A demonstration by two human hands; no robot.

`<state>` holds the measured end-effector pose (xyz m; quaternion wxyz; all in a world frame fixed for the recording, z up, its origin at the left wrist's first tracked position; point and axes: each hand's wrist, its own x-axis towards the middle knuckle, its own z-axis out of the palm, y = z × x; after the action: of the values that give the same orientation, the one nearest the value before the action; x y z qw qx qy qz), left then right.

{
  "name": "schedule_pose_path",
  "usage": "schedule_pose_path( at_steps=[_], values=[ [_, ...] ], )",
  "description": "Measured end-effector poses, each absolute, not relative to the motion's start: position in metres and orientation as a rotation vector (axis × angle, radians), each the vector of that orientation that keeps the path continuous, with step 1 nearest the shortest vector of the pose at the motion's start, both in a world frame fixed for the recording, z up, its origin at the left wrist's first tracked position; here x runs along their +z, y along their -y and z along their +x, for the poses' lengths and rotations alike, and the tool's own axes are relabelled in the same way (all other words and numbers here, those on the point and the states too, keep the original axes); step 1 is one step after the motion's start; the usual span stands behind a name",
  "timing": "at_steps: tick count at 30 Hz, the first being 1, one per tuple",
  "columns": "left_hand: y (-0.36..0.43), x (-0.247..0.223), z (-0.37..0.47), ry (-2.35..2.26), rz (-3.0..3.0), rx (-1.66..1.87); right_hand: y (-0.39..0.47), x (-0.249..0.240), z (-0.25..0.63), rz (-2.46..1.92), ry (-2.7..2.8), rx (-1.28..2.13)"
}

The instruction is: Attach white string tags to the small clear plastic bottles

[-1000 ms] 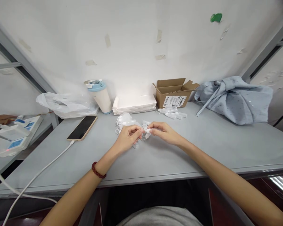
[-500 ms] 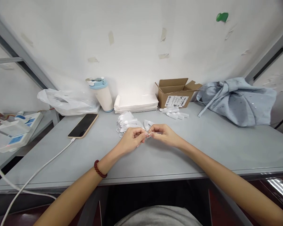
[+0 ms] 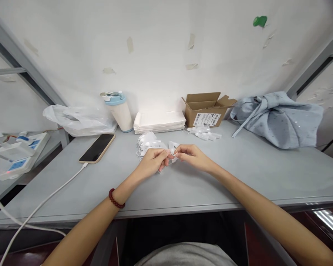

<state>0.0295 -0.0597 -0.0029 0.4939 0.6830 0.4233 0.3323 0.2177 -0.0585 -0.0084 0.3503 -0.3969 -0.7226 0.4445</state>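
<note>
My left hand (image 3: 155, 162) and my right hand (image 3: 192, 157) meet over the middle of the table, fingertips almost touching. Each is closed in a pinch. Between them is a small whitish translucent piece (image 3: 172, 146) with a thin white cord; its lower part is hidden by the fingers. The right fingers grip the cord. A bit of something white also shows beneath the left fingers, too small to name. Just behind the left hand lies a pile of similar white pieces with cord loops (image 3: 148, 140). More translucent pieces (image 3: 208, 136) rest in front of the cardboard box.
Along the wall stand a plastic bag (image 3: 80, 120), a cup with a blue lid (image 3: 118, 112), a stack of white paper or envelopes (image 3: 159, 122), an open cardboard box (image 3: 207, 112) and a light blue cloth bag (image 3: 280, 120). A phone (image 3: 97, 147) charges on the left, its white cable (image 3: 50, 199) crossing the table.
My fingers have shifted slightly around the small piece, and a bit of white now shows under the left hand. Another person's hand at the far left has gone out of view.
</note>
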Motion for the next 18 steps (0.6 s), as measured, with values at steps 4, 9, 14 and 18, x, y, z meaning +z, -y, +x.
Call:
schedule_pose_path(
  at_steps=[4, 9, 14, 18],
  values=[
    [0.059, -0.005, 0.029, -1.011, 1.654, 0.817, 0.057, -0.009, 0.220, -1.026, 1.937, 1.066],
    [0.055, -0.004, 0.027, -1.114, 1.535, 1.030, 0.050, -0.005, 0.230, -1.068, 1.921, 0.993],
    [0.052, -0.001, 0.023, -1.170, 1.369, 1.211, 0.041, -0.009, 0.237, -1.184, 1.814, 0.850],
    [0.052, -0.001, 0.022, -1.172, 1.362, 1.216, 0.036, -0.022, 0.234, -1.255, 1.857, 0.635]
  ],
)
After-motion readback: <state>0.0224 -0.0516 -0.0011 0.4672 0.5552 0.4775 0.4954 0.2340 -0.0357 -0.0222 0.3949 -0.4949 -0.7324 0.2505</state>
